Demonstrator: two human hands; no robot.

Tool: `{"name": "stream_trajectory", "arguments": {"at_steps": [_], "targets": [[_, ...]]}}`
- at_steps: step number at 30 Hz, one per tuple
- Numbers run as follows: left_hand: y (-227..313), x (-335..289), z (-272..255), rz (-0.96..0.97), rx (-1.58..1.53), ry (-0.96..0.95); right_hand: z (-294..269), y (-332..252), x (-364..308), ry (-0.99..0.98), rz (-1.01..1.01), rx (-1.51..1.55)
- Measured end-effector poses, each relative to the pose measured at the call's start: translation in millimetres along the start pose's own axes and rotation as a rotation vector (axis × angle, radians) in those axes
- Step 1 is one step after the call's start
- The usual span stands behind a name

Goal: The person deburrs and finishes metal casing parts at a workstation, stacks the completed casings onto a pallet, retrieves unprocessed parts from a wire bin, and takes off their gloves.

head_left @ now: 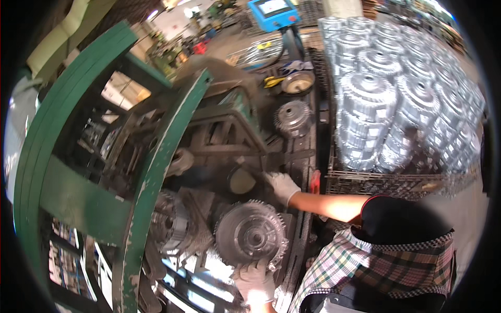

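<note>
A round metal rotor [251,233] with a toothed rim and a hub in its middle sits on the machine in front of me. My left hand [254,280], in a white glove, is at its near edge, fingers curled on the rim. Farther up, my right hand [284,188], also gloved, is closed beside the machine's dark metal bed; whatever is in its fingers is hidden. Left of the rotor, another finned metal part [175,221] sits under the green frame. A similar toothed rotor [293,119] stands farther back on the bench.
A green machine frame [162,151] slants across the left. Many-finned rotors [368,115] stand stacked in a wire crate [381,180] at the right. A blue display box [274,14] tops a post behind. Gloves [296,67] lie near a round pan [297,83].
</note>
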State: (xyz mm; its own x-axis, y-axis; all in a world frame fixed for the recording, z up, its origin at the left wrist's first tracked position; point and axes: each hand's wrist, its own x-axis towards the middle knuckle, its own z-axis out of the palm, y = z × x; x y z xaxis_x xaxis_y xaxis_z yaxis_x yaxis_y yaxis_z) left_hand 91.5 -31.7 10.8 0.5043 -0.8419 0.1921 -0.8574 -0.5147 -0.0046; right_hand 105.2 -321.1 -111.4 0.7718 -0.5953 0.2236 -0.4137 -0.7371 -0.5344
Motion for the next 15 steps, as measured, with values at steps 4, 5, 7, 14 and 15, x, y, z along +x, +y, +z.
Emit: {"name": "stream_trajectory", "arguments": {"at_steps": [4,5,7,14,15], "targets": [[8.9,10.6,0.7,-0.013,0.043,-0.113,-35.3,-10.9,-70.0,0.118,-0.059,0.191],[13.3,11.9,3.4,-0.059,0.069,-0.116,-40.9,-15.3,-86.0,0.095,-0.012,0.218],[23.8,9.0,10.6,-0.11,0.109,-0.029,-53.6,-21.6,-119.0,0.063,-0.04,0.257],[52.7,-1.0,20.3,-0.332,-0.665,0.315,-88.3,-28.3,-163.9,-0.249,-0.164,0.61],[65.4,5.2,21.0,-0.346,-0.805,0.331,-94.2,-27.4,-166.0,-0.251,-0.173,0.636]]}}
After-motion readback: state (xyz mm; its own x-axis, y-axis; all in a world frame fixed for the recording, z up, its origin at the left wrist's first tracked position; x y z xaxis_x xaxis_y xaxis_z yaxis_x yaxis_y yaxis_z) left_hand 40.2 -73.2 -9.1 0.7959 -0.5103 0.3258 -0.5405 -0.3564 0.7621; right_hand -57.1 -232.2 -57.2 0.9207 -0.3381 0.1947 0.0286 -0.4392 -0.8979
